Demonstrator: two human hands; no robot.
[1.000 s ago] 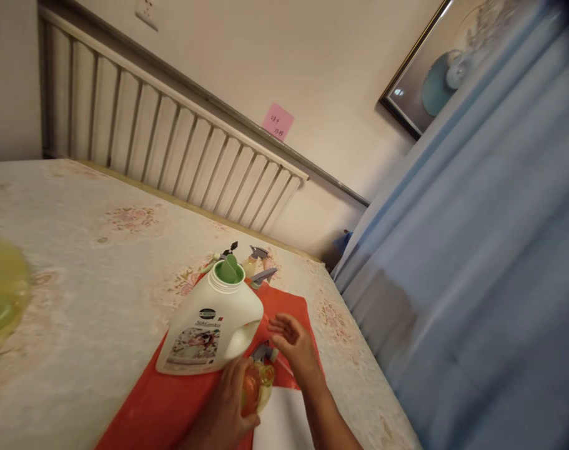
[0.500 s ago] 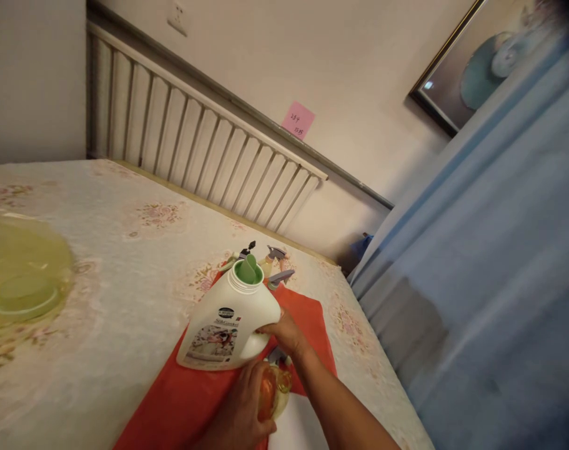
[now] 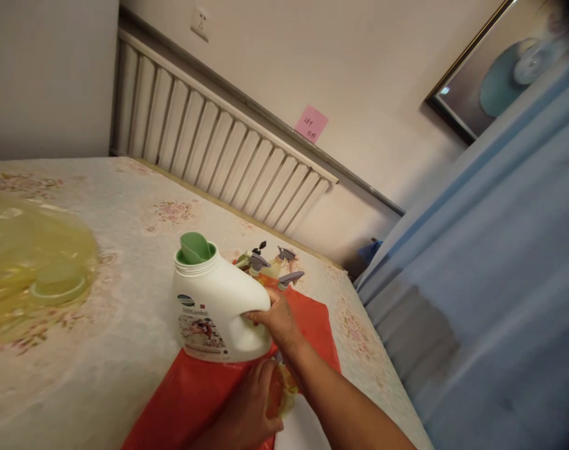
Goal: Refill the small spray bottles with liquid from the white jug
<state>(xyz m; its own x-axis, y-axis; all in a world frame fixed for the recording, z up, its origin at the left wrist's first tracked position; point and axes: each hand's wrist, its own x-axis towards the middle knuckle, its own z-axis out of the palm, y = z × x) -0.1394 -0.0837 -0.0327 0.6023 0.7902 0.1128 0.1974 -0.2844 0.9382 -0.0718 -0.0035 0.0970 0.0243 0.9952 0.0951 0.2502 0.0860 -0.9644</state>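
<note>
My right hand point(image 3: 275, 322) grips the handle of a large white detergent jug point(image 3: 213, 309) with a green spout and no cap, lifted and tilted above an orange-red cloth point(image 3: 204, 400). My left hand point(image 3: 251, 415) holds a small clear yellowish bottle point(image 3: 284, 390) low at the front, just under the jug. Several small spray bottles point(image 3: 270, 265) with grey triggers stand behind the jug on the cloth's far end.
Everything lies on a bed with a pale floral cover point(image 3: 125, 250). A translucent yellow-green basin point(image 3: 35, 262) sits at the left. A slatted headboard point(image 3: 218, 156) runs along the wall, and a blue curtain point(image 3: 490, 281) hangs at the right. White paper point(image 3: 303, 431) lies under the cloth's near edge.
My right hand moved from beside the jug onto its handle and lifted it, swinging its mouth to the left. The left hand kept hold of the small bottle.
</note>
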